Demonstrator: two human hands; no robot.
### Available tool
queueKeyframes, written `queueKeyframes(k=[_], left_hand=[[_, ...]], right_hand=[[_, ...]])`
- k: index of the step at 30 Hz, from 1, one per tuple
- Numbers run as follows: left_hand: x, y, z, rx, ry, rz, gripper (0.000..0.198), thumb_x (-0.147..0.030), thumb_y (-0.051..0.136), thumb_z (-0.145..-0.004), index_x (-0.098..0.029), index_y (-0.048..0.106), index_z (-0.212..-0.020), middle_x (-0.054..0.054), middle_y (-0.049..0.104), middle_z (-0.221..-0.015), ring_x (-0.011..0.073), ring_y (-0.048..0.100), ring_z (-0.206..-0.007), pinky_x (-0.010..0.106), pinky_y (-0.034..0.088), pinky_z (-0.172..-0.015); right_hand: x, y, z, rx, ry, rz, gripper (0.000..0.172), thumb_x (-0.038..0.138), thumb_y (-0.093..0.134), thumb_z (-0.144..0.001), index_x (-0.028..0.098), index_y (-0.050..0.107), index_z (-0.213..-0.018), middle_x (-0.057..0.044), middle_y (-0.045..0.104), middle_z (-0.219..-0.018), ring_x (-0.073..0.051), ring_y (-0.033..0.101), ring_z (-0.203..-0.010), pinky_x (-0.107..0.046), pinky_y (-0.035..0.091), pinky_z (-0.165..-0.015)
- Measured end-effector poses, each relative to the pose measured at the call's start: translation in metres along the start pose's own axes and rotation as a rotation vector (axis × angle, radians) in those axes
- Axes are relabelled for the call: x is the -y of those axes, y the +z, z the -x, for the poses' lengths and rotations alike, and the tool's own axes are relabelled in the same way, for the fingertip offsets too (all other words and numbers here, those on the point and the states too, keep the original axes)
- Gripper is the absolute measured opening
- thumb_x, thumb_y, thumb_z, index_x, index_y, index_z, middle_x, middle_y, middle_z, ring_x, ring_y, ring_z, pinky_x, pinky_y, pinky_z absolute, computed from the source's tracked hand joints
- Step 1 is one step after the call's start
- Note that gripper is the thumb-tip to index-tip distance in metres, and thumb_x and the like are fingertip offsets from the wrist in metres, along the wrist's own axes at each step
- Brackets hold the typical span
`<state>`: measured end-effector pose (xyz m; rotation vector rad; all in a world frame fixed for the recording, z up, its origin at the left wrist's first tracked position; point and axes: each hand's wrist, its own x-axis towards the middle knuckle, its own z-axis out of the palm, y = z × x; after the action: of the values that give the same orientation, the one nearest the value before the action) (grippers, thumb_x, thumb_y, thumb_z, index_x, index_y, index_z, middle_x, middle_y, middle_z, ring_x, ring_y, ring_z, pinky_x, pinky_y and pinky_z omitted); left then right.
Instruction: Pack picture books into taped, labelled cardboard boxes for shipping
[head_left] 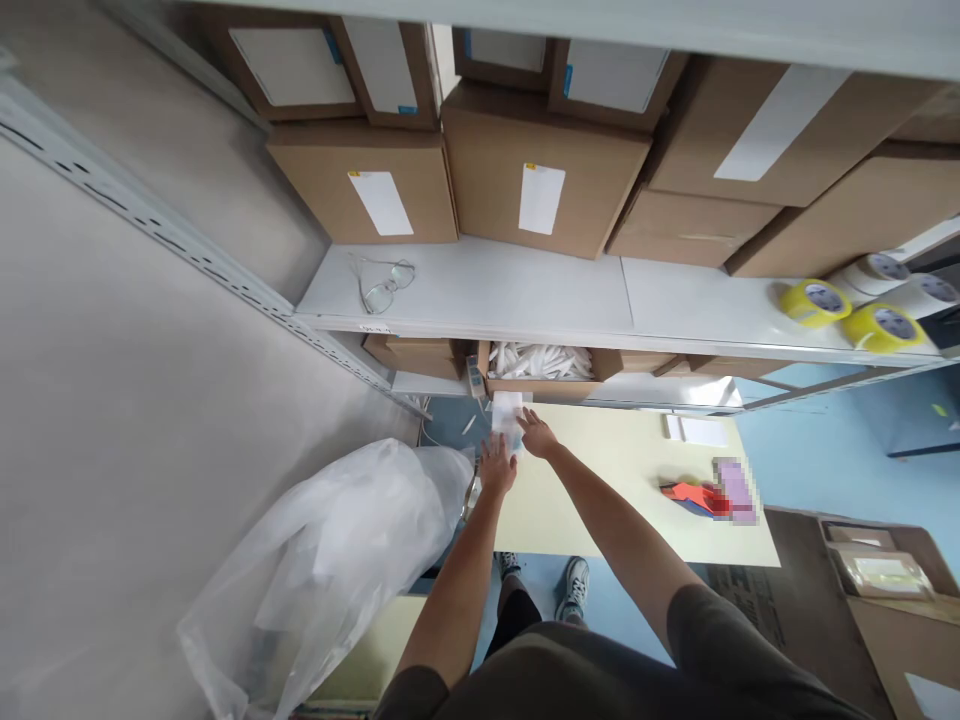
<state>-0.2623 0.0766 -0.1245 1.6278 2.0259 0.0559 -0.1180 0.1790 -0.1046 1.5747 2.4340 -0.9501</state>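
A white, partly translucent packet or sheet (pixel 507 408) lies at the far left end of the pale yellow table (pixel 600 470). My left hand (pixel 496 466) rests at its near edge, fingers spread and pressed down on it. From the right, my right hand (pixel 537 434) reaches over with its fingers stretched out, the tips touching the packet's right side. Neither hand is wrapped round anything. Just beyond stands an open cardboard box (pixel 551 385) full of narrow white pieces (pixel 541 360), too small to make out.
A large clear plastic bag (pixel 352 550) bulges left of the table. Cardboard boxes (pixel 547 150) fill the shelf above, with glasses (pixel 388 288) and tape rolls (pixel 816 302) on its ledge. White cards (pixel 701 431) and a red-and-blue item (pixel 694 495) lie at the table's right.
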Motion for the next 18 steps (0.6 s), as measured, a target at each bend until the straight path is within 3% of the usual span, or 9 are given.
queueKeyframes(k=[4,8,14,18], left_hand=[[-0.015,-0.024,0.006,-0.056,0.076,0.015,0.065,-0.033,0.051,-0.104,-0.018,0.047,-0.167,0.016,0.026,-0.18,0.0398,0.027,-0.165,0.055,0.04,-0.126],[-0.05,-0.046,0.014,-0.125,0.173,0.051,0.06,-0.028,0.051,-0.103,-0.017,0.054,-0.162,0.016,0.038,-0.175,0.0366,0.032,-0.164,0.052,0.038,-0.129],[-0.118,-0.063,0.036,-0.268,0.317,0.099,0.064,-0.028,0.05,-0.103,-0.019,0.045,-0.166,0.013,0.039,-0.175,0.0302,0.032,-0.164,0.048,0.037,-0.131],[-0.156,-0.07,0.067,-0.346,0.336,0.098,0.066,-0.03,0.048,-0.106,-0.021,0.037,-0.17,0.011,0.034,-0.178,0.0262,0.027,-0.166,0.045,0.033,-0.133]], right_hand=[[-0.004,-0.027,0.042,-0.103,0.057,-0.058,0.069,0.011,0.05,-0.095,0.015,0.05,-0.164,-0.012,0.031,-0.179,-0.031,0.029,-0.165,-0.046,0.036,-0.13],[-0.019,-0.054,0.091,-0.257,0.071,-0.124,0.065,0.014,0.052,-0.098,0.017,0.052,-0.163,-0.015,0.039,-0.175,-0.031,0.039,-0.16,-0.049,0.039,-0.128],[-0.057,-0.088,0.16,-0.435,0.019,-0.177,0.062,0.017,0.051,-0.099,0.02,0.054,-0.161,-0.014,0.047,-0.17,-0.03,0.039,-0.159,-0.052,0.041,-0.128],[-0.092,-0.11,0.208,-0.534,-0.035,-0.21,0.059,0.024,0.053,-0.1,0.02,0.057,-0.158,-0.014,0.051,-0.167,-0.032,0.041,-0.158,-0.053,0.042,-0.127]])
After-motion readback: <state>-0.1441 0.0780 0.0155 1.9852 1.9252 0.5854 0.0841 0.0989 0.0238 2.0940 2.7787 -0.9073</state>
